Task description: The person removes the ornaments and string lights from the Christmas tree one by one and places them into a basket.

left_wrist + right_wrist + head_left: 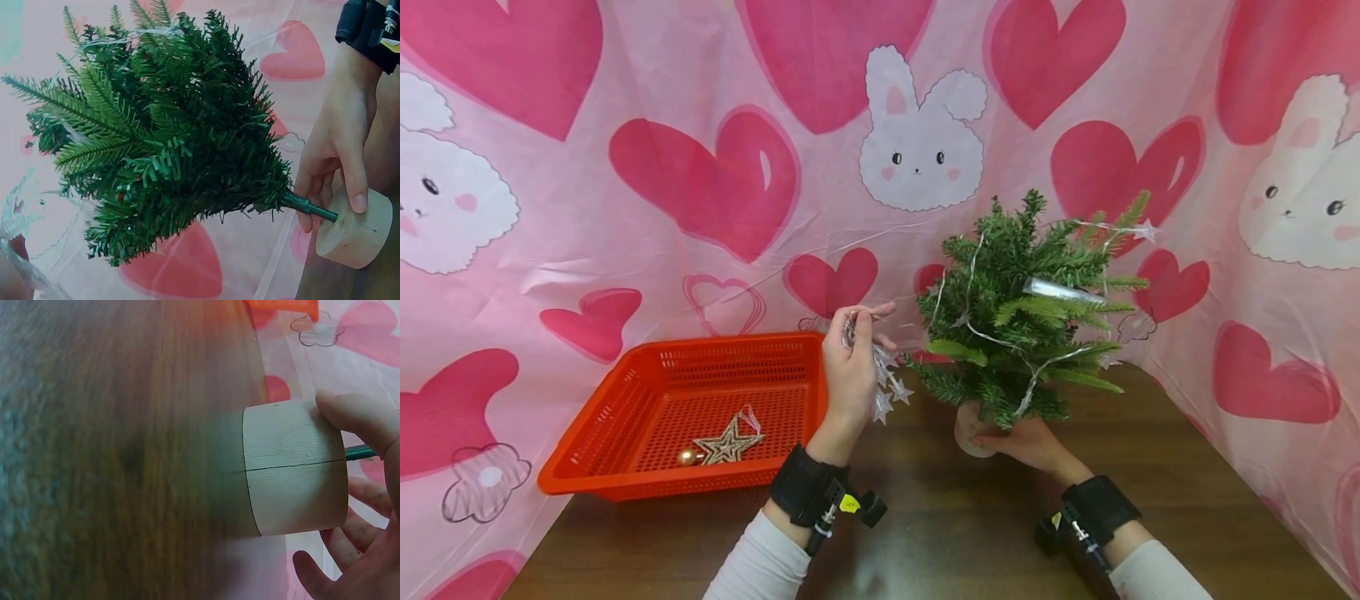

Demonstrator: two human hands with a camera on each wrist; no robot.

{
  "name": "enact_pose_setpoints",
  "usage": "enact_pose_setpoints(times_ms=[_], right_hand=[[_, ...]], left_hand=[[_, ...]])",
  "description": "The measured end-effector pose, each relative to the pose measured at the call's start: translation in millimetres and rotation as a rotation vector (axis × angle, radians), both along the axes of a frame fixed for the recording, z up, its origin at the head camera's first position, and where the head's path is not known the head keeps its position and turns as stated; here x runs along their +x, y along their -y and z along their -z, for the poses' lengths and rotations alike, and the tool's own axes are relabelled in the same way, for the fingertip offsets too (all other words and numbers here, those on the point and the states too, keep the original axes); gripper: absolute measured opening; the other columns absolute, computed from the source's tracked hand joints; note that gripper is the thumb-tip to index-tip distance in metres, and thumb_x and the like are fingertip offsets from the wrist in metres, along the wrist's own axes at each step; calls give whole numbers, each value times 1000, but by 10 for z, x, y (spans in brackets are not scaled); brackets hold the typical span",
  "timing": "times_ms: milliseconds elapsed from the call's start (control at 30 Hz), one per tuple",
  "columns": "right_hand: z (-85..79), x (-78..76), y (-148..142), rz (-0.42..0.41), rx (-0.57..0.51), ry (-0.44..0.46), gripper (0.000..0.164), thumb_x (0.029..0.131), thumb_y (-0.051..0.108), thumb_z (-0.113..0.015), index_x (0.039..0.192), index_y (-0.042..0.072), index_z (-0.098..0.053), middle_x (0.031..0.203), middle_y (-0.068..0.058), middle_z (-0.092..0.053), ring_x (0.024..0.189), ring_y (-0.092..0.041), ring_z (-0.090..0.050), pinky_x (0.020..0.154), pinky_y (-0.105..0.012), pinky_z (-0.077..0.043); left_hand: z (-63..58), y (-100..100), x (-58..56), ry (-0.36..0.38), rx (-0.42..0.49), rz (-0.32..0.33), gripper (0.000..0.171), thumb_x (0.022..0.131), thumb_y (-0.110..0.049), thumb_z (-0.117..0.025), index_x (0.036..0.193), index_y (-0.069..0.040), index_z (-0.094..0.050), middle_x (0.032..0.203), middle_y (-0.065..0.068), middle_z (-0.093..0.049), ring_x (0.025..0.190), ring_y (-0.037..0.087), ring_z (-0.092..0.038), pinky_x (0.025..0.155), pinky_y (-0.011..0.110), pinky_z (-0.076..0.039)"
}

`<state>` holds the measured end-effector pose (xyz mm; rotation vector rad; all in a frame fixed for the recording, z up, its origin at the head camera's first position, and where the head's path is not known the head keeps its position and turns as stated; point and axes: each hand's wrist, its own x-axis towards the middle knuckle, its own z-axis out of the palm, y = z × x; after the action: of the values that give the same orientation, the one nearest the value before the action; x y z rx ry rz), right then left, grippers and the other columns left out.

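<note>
Gripping — hands [851,367] [1030,442] apart, left higher

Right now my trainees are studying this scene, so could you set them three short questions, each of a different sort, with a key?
1. True or false: the gold star lies inside the red basket.

2. Which thing does the right grip hold?
A) the red basket
B) the wooden base of the tree
C) the gold star

3. Fill in: the clear pieces dangling by the left grip are shaped like ____.

Key: 1. True. 2. B. 3. Stars.
</note>
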<state>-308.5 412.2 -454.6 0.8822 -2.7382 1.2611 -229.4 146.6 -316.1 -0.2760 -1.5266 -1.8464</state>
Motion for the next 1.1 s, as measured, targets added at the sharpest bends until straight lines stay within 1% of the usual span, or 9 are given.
enact_pose_setpoints(times_ms=[100, 200, 367, 467, 600, 700, 900, 1033, 1100], right_hand=[[7, 2, -19, -11, -59, 33, 77, 80, 32, -83, 144, 17, -42, 144, -6, -52, 130, -19, -49, 101, -28, -44], [26, -10, -32, -70, -156, 52, 78, 80, 23, -83, 145, 21, -40, 144, -4, -49, 128, -7, -46, 101, -16, -38], [45, -58, -34, -201, -278, 20, 84, 80, 10, -82, 149, 26, -35, 144, 5, -45, 128, 4, -42, 104, -9, -30], [53, -71, -39, -220, -296, 18, 85, 79, 8, -82, 148, 27, -36, 142, 13, -44, 129, 7, -40, 104, -7, -27], [55, -91, -30, -222, -282, -16, 87, 79, 7, -82, 149, 26, -35, 146, 11, -43, 132, 7, -38, 105, -6, -25], [39, -91, -23, -195, -226, -15, 87, 81, 12, -81, 152, 23, -32, 152, 0, -40, 138, -4, -36, 110, -15, -28], [-13, -31, -60, -66, -62, 249, 90, 89, 32, -72, 157, 11, -16, 162, -16, -21, 148, -37, -21, 115, -59, -24], [-21, -18, -71, -44, -92, 418, 93, 91, 34, -69, 158, 13, -8, 165, -15, -7, 152, -40, -6, 118, -65, -14], [-15, -21, -64, -47, -117, 423, 93, 91, 32, -69, 158, 14, -8, 166, -14, -5, 152, -38, -3, 118, -65, -12]], left_hand=[[-14, -11, 11, 5, 4, 70, 22, 104, -16, -47, 104, 6, -47, 120, 20, -70, 56, 14, -61, 58, 20, -49], [-21, -22, 16, 18, 9, 107, 19, 104, -16, -47, 104, 3, -48, 113, 24, -71, 55, 18, -61, 59, 23, -52], [-28, -34, 15, 32, 19, 61, 14, 103, -13, -49, 104, 0, -51, 84, 17, -65, 62, 18, -60, 64, 27, -58], [-31, -37, 13, 55, 24, 28, 14, 103, -14, -51, 104, 0, -53, 76, 10, -56, 63, 16, -57, 65, 26, -57], [-28, -38, 1, 92, 28, -11, 17, 101, -14, -54, 104, 2, -59, 74, 2, -53, 60, 13, -55, 61, 23, -54], [-12, -24, -11, 130, -24, -80, 17, 96, -14, -64, 103, 1, -65, 72, -1, -52, 59, 10, -51, 56, 20, -48], [40, 16, 3, 256, -242, -178, 26, 82, -24, -81, 103, -11, -72, 61, 0, -38, 50, 8, -36, 48, 21, -31], [63, 29, 23, 333, -329, -180, 31, 80, -30, -83, 107, -17, -74, 55, -2, -33, 44, 11, -38, 44, 23, -30], [69, 34, 16, 351, -370, -201, 34, 79, -31, -83, 108, -17, -74, 52, -3, -34, 43, 12, -38, 43, 24, -29]])
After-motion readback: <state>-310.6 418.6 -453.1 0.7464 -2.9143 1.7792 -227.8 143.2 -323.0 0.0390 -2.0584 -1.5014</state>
